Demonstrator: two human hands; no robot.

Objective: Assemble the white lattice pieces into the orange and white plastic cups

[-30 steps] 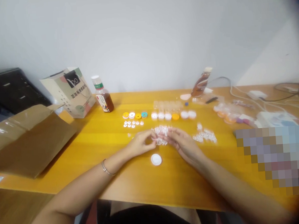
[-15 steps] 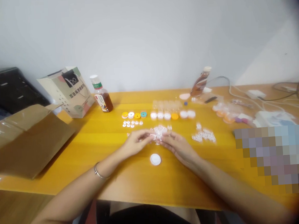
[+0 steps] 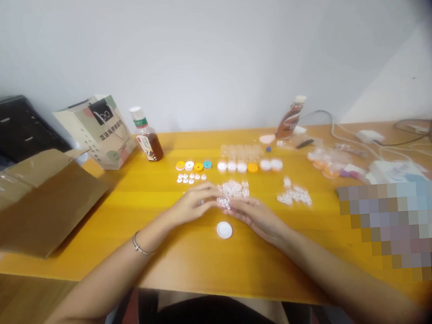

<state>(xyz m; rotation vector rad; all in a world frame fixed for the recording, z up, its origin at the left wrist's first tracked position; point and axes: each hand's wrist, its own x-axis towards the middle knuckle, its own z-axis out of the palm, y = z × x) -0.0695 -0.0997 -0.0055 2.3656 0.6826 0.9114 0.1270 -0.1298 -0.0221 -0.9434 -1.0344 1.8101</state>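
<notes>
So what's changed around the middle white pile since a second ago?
The right hand has shifted left and slightly toward the person, uncovering the right edge of the middle white pile; the left hand has drawn a little left. Whether anything was gripped or released is too blurred to tell. The white disc and paper bag stayed put.

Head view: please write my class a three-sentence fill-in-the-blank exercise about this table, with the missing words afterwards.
1. The left hand and right hand are at small pieces coloured ____.
2. A bracelet is on the person's ____ arm.
3. On the table are ____ bottles.

Missing words: white; left; two.
</notes>
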